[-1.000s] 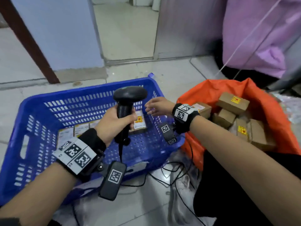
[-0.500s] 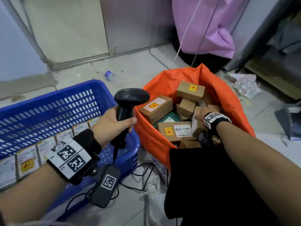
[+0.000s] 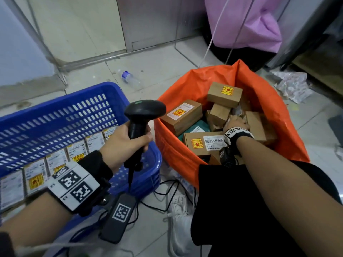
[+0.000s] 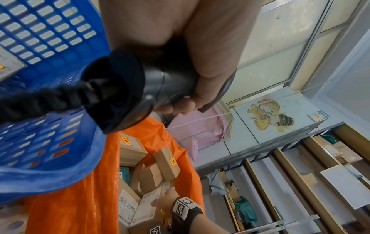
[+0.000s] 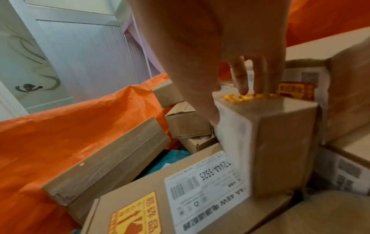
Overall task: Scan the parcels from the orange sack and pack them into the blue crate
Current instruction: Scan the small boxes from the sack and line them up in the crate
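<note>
My left hand (image 3: 128,139) grips the handle of a black barcode scanner (image 3: 143,113) above the right end of the blue crate (image 3: 55,115), where a row of labelled parcels (image 3: 55,162) stands. The orange sack (image 3: 269,101) on the right holds several brown cardboard parcels. My right hand (image 3: 234,123) reaches into the sack. In the right wrist view it pinches a small brown parcel (image 5: 280,142), thumb on its labelled left side and fingers (image 5: 242,79) over its top. That parcel stands on a larger flat parcel (image 5: 200,190) with a barcode label.
A plastic bottle (image 3: 130,79) lies on the tiled floor behind the crate. Black cables (image 3: 167,197) and a white shoe (image 3: 180,219) lie between crate and sack. A pink sack (image 3: 250,25) hangs behind, crumpled paper (image 3: 291,84) lies right of the orange sack.
My right hand left the crate, swung right into the orange sack and took hold of a small parcel. My view turned right with it. The left hand kept the scanner.
</note>
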